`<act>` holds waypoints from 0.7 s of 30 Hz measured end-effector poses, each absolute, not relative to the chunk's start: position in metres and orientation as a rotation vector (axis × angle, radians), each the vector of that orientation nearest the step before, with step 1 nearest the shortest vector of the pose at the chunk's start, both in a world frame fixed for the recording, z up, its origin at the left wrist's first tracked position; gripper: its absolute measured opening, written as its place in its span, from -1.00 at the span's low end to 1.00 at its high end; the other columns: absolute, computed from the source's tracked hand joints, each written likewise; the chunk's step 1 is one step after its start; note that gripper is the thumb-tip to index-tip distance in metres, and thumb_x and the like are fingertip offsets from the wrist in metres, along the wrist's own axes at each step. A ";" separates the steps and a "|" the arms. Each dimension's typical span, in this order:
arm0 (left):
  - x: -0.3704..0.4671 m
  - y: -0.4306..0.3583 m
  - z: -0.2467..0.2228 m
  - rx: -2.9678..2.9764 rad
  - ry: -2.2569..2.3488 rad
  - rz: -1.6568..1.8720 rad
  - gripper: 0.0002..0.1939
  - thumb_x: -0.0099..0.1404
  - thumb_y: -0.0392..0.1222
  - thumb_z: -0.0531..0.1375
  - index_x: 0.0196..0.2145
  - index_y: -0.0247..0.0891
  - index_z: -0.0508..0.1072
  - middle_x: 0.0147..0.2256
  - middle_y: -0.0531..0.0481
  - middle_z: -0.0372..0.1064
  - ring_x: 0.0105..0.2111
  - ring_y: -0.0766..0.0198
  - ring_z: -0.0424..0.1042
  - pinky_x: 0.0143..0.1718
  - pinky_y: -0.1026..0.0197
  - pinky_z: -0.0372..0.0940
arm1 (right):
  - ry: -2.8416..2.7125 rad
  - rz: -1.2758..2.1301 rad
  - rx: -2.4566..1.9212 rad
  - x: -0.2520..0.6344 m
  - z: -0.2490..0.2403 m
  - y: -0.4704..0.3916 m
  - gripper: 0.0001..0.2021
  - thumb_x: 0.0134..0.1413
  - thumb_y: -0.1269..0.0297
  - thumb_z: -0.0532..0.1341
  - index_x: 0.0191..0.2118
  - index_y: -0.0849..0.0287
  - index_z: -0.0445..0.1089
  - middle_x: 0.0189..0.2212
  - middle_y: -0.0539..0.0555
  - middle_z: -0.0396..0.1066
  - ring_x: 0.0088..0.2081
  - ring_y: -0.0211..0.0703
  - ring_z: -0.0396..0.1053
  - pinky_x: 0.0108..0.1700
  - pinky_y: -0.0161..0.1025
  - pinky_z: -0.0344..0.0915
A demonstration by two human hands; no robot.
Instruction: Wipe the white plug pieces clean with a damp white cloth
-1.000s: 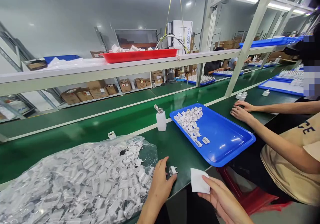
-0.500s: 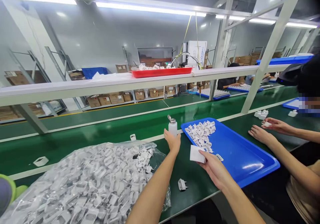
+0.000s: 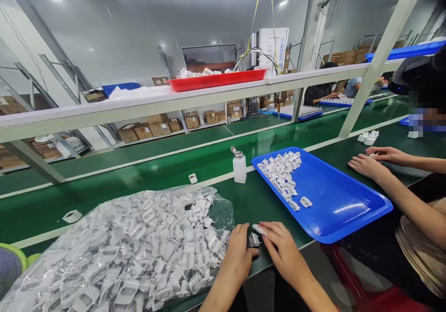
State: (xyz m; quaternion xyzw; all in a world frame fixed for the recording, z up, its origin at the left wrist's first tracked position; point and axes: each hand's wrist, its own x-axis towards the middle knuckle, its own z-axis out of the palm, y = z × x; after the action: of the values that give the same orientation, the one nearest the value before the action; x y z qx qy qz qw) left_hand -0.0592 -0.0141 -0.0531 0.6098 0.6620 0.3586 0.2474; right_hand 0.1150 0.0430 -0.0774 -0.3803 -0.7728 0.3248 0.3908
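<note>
On the green table, a white plug housing with two pins [image 3: 254, 240] lies between my two hands. My left hand [image 3: 239, 251] is at its left side, thumb and fingers apart around it; whether they touch it I cannot tell. My right hand [image 3: 284, 251] is closed on a folded white cloth [image 3: 259, 229], seen nearly edge-on, just right of the housing. A white pump bottle [image 3: 239, 168] with a metal top, its lid flipped up, stands upright beyond my hands. To the left, a clear plastic bag [image 3: 139, 251] holds a heap of similar white housings.
A blue tray [image 3: 341, 200] with white housings along its left side lies to the right. Loose housings [image 3: 72, 216] lie beyond the bag. A shelf [image 3: 139, 105] with a red tray [image 3: 219, 81] spans the bench. A co-worker's hands [image 3: 372, 163] are at far right.
My left hand has let go of the pump bottle and come down to the plug housing. My right hand has moved down and nearer with the cloth. The view has tilted downward.
</note>
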 end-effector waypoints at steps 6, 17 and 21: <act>-0.050 -0.016 -0.068 1.710 1.842 0.996 -0.56 0.14 -0.53 0.01 -0.09 -0.38 0.51 -0.20 -0.25 0.51 -0.13 -0.03 0.40 -0.05 -0.08 0.32 | -2.249 0.491 -0.787 0.107 -0.116 0.016 -0.50 0.36 0.40 0.10 0.35 -0.03 0.25 0.24 0.11 0.40 0.14 0.07 0.40 0.11 0.06 0.39; -0.052 -0.019 -0.070 1.717 1.833 1.025 -0.48 0.14 -0.55 0.00 -0.01 -0.39 0.53 -0.17 -0.29 0.53 -0.11 -0.06 0.44 -0.06 -0.08 0.35 | -2.361 0.417 -0.708 0.119 -0.112 0.020 -0.51 0.33 0.41 0.12 0.32 -0.03 0.30 0.23 0.08 0.41 0.09 0.09 0.42 0.06 0.06 0.38; -0.053 -0.017 -0.065 1.672 1.796 1.087 -0.48 0.13 -0.55 0.02 -0.04 -0.33 0.58 -0.20 -0.24 0.55 -0.14 -0.04 0.45 -0.07 -0.08 0.36 | -2.266 0.615 -0.815 0.106 -0.092 0.035 -0.62 0.37 0.30 0.10 0.20 -0.10 0.46 0.15 0.10 0.49 0.07 0.09 0.42 0.03 0.08 0.38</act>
State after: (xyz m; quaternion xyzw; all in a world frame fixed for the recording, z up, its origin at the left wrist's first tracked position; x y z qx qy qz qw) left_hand -0.0535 -0.0168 -0.0646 0.6068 0.6518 0.3944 0.2267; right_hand 0.1060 0.0349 -0.0918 -0.3105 -0.8631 0.2344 0.3219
